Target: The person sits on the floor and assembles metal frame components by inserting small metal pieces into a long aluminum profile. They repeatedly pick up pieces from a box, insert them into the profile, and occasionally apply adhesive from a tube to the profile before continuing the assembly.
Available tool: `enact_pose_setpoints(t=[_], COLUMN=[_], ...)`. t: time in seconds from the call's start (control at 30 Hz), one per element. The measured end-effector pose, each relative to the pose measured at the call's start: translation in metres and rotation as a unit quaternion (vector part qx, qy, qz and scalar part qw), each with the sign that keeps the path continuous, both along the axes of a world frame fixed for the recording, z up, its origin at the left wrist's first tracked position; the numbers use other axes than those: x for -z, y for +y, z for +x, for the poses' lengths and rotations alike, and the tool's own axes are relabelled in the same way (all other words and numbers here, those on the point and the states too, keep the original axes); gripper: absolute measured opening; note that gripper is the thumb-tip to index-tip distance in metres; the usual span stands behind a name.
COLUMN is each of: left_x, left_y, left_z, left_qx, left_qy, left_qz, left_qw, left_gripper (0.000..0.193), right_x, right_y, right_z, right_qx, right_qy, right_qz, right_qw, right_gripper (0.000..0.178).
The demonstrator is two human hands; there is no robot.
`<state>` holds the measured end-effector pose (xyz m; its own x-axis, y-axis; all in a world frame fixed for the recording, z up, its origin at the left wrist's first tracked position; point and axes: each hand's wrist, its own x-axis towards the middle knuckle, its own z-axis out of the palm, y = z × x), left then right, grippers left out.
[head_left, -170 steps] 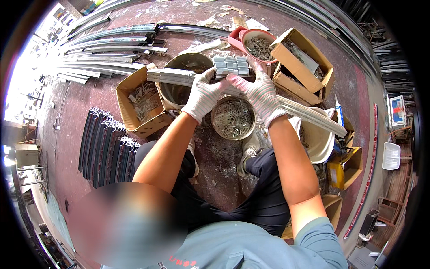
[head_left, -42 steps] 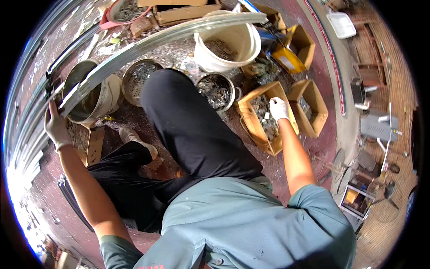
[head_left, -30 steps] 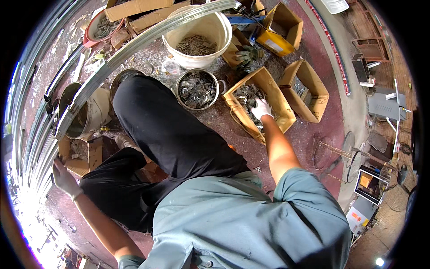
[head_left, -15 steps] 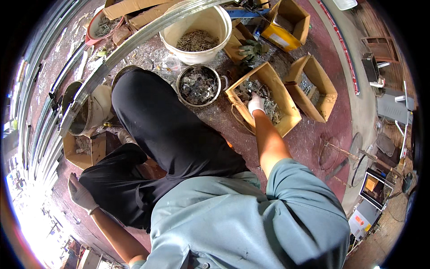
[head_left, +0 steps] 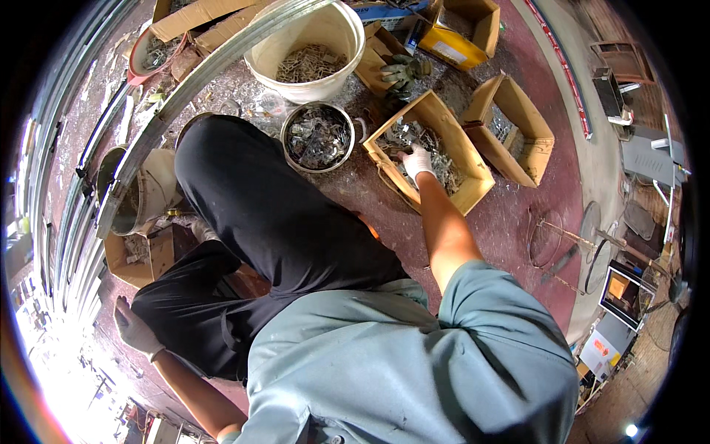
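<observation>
Left hand (head_left: 138, 331) has withdrawn, loosely uncurled; right hand (head_left: 417, 160) reaches into box (head_left: 453, 135), grip unclear.

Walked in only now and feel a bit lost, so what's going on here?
A person's gloved right hand reaches into a cardboard box, among small metal pieces; whether it grips one is unclear. The gloved left hand is beside the left leg, with nothing visible in it. A round metal pot and a white bucket, both holding metal bits, stand to the left of that box. Long metal strips extend across the view's upper left.
</observation>
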<state>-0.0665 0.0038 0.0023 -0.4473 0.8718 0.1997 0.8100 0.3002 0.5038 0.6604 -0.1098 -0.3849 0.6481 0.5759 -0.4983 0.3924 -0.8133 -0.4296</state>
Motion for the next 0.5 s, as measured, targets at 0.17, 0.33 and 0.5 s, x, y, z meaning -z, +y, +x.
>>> enact_pose_setpoints(t=[0.17,0.33,0.5], left_x=[0.001,-0.001,-0.004], left_y=[-0.006,-0.002,-0.006], left_z=[0.000,0.002,0.002], left_qx=[-0.020,-0.001,-0.022], left_qy=[-0.018,-0.022,-0.015], left_qz=[0.012,-0.008,-0.022], left_qw=[1.000,1.000,0.999], left_gripper=[0.048,0.047,0.048], right_x=[-0.041,-0.004,-0.028], right_y=[0.009,0.010,0.022], right_z=[0.002,0.021,0.034], right_qx=[0.056,0.029,0.049], right_qy=[-0.094,-0.062,-0.077], right_qz=[0.018,-0.025,-0.076], right_qw=[0.994,0.997,0.993], right_gripper=[0.040,0.074,0.052])
